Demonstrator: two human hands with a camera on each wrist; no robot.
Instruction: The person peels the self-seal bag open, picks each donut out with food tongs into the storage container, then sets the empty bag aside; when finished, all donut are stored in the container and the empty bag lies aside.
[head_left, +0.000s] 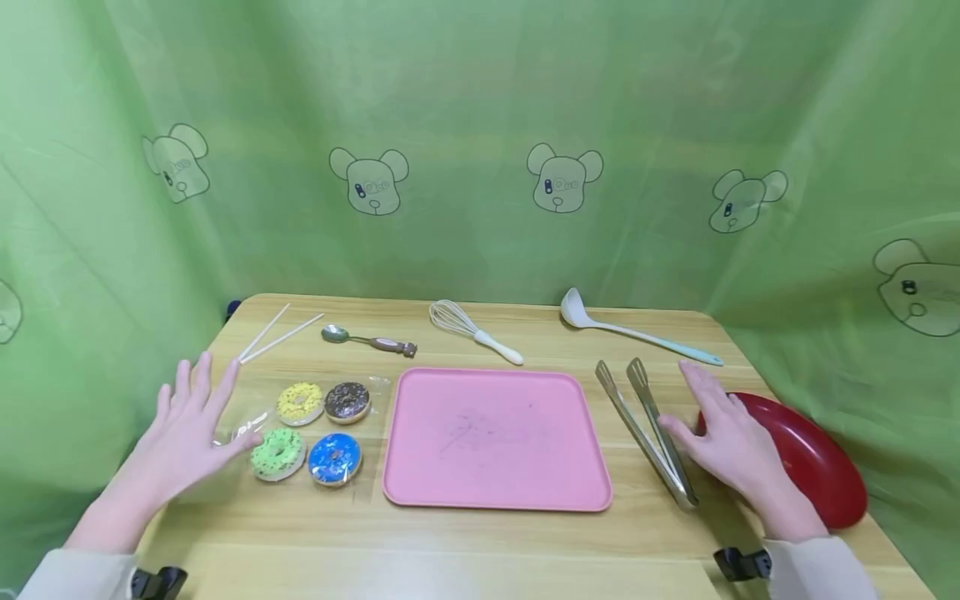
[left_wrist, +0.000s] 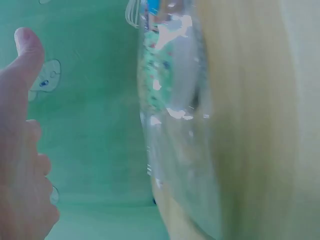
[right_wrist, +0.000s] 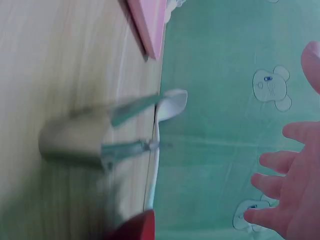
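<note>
My left hand point(head_left: 182, 433) hovers with spread fingers at the left of the table, its thumb beside the green-iced donut point(head_left: 278, 454). That donut lies in a clear plastic wrapper point(left_wrist: 182, 145) along with a yellow donut point(head_left: 300, 404), a chocolate donut point(head_left: 347, 402) and a blue donut point(head_left: 334, 459). On the other side, my right hand point(head_left: 731, 437) is held with fingers extended between the metal tongs point(head_left: 652, 442) and a dark red plate point(head_left: 813, 462); it holds nothing. The tongs lie spread apart on the tabletop. Part of the plate is hidden behind the right hand.
A pink tray point(head_left: 498, 442) sits mid-table. Along the back lie two white sticks point(head_left: 281, 337), a spoon point(head_left: 367, 341), a whisk point(head_left: 476, 332) and a ladle point(head_left: 637, 332). Green curtain point(head_left: 465, 83) surrounds the wooden table point(head_left: 300, 542).
</note>
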